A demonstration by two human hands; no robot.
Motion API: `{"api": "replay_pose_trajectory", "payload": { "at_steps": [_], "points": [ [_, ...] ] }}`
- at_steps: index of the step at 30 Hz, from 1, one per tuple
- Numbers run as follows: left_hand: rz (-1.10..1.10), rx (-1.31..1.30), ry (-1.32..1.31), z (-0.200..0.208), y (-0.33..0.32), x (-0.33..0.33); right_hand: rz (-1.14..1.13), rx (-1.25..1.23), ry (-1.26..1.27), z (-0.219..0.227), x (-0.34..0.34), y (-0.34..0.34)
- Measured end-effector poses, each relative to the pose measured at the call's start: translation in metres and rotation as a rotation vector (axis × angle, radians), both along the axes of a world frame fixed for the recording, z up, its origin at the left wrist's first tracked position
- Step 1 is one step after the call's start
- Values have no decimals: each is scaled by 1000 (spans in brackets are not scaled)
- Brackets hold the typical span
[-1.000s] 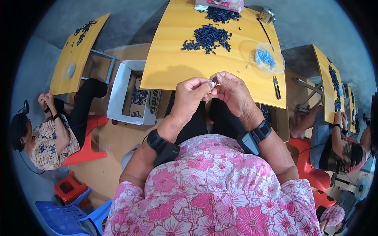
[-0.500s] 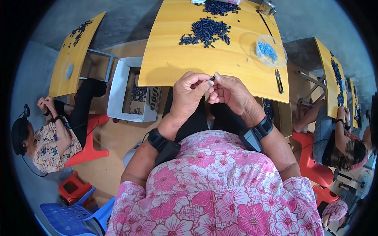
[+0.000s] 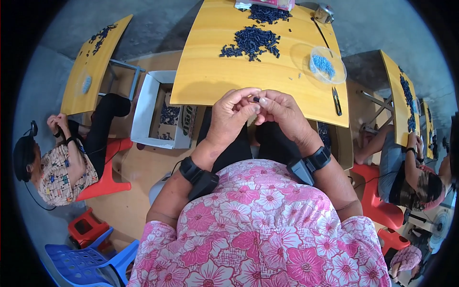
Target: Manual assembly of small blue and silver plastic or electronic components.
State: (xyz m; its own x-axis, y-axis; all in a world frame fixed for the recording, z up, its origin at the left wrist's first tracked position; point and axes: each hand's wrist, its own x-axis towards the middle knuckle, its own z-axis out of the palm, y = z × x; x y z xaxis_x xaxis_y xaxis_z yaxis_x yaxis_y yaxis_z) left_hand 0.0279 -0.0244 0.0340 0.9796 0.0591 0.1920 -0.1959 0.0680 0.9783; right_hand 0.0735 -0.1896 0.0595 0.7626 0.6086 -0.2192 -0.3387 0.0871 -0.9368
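Note:
Just past the near edge of the yellow table, my left hand and my right hand meet fingertip to fingertip. A small black cylindrical piece is pinched between them, partly covered by the fingers. Both hands are closed, thumbs against the index fingers. Farther up the table lies a pile of similar dark pieces, with a second pile behind it. To the right stands a clear round tub holding small blue parts.
Black-handled snips lie near the table's right edge, with a thin dark rod and a metal tin beyond. An open white carton stands below left. Co-workers sit at tables on the left and right.
The fingertips have shifted around the black piece, and more of it shows beside my right thumb. The hands stay in nearly the same place; the view has tilted slightly.

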Motion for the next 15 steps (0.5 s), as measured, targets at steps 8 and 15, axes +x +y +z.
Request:
{"api": "replay_pose_trajectory", "payload": {
  "at_steps": [8,15],
  "points": [
    [-255,-83,138,4,2,-5,-58,-268,-646,10,-17,-2],
    [-218,116,13,19,4,-5,-80,-326,-805,7,-14,-1]
  ]
}}
